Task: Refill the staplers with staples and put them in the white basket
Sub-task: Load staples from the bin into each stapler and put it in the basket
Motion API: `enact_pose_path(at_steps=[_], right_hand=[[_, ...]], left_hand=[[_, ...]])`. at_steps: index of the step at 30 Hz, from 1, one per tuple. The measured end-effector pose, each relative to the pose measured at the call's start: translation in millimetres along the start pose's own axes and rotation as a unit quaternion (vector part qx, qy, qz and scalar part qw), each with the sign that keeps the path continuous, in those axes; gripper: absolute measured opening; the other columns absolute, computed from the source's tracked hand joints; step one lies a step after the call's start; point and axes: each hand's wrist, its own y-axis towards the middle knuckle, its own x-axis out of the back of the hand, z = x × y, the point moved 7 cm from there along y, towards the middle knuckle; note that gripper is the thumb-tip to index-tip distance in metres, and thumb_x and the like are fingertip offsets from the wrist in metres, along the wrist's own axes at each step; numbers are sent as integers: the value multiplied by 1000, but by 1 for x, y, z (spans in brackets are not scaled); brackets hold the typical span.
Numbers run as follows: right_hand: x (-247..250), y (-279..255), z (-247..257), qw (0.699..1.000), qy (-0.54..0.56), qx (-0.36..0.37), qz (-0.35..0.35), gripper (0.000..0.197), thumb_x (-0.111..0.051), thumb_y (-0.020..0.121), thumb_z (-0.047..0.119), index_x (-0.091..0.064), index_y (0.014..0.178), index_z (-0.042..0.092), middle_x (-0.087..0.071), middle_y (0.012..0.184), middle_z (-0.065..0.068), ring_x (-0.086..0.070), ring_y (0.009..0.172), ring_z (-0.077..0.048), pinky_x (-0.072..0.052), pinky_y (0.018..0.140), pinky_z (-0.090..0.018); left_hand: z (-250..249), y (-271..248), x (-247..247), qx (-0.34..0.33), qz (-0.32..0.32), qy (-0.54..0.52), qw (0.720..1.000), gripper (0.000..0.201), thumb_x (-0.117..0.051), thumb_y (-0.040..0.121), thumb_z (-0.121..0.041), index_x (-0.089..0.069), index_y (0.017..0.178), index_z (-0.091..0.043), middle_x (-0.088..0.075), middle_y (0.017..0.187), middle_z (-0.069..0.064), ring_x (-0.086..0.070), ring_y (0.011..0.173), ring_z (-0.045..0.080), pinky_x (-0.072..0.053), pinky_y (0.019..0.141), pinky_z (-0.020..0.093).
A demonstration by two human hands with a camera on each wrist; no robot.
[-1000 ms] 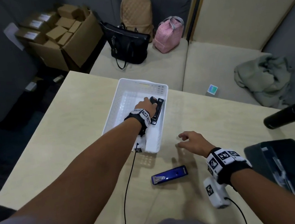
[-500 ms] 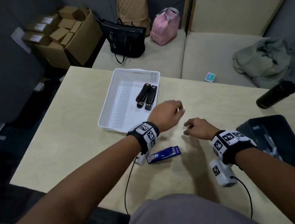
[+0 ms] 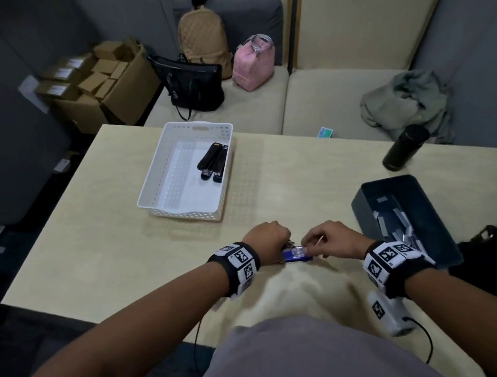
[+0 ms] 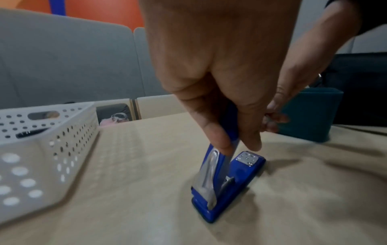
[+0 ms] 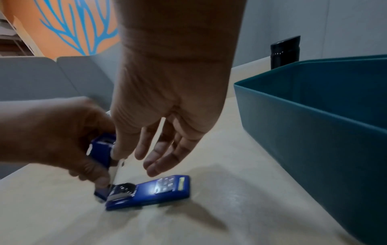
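A blue stapler (image 3: 296, 255) lies on the table right in front of me, between both hands. My left hand (image 3: 267, 239) pinches its lid (image 4: 228, 132) and holds it swung upright, while the base (image 4: 249, 172) stays flat on the table. The metal rail inside shows. My right hand (image 5: 134, 157) hovers over the base (image 5: 161, 190); its thumb touches the raised rail and its other fingers hang relaxed. The white basket (image 3: 181, 216) stands farther back on the left with two black staplers (image 3: 212, 163) in it.
A dark teal bin (image 3: 364, 202) holding several staple strips stands at my right, close to the right wrist. A black bottle (image 3: 405, 147) stands behind it. A black bag lies at the right table edge. Bags, a jacket and a box sit beyond the table.
My left hand let go of a black stapler in the basket, came back to the blue stapler and raised its lid. My right hand moved in onto the same stapler.
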Motion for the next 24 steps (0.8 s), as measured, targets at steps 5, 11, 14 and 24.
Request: enact_pose_path(at_steps=[5,11,14,24], right_hand=[[-14,-10,1,997,-73,23,-20,25,-79,74,36,-73,90,19,-70,82,0,-64,75,-16,-49,67,-26],[-20,-16,6,967,-231,44,-100,21,-64,85,32,-71,85,12,-67,78,-8,-57,67,-23,-46,62,-36],[-19,-17,-13,961,-250,28,-113,22,-59,85,32,-72,81,15,-68,74,-8,-60,65,-24,-43,55,-32],[-13,-14,-52,969,-225,4,-97,29,-57,90,43,-64,106,19,-60,100,1,-61,92,-21,-49,72,-33]], left_hand=[[-35,9,0,-18,-34,-50,998,30,-69,82,-30,-66,96,-4,-67,99,18,-64,88,36,-39,65,32],[-34,7,2,-27,-50,-59,997,35,-70,82,-36,-64,91,-4,-66,95,17,-61,83,35,-36,63,31],[-18,0,4,-34,-58,-92,993,26,-69,79,-30,-59,82,-6,-62,88,13,-55,74,30,-38,62,33],[62,-17,-43,75,31,-92,992,21,-62,90,-28,-63,104,-12,-67,109,10,-61,102,31,-47,80,35]])
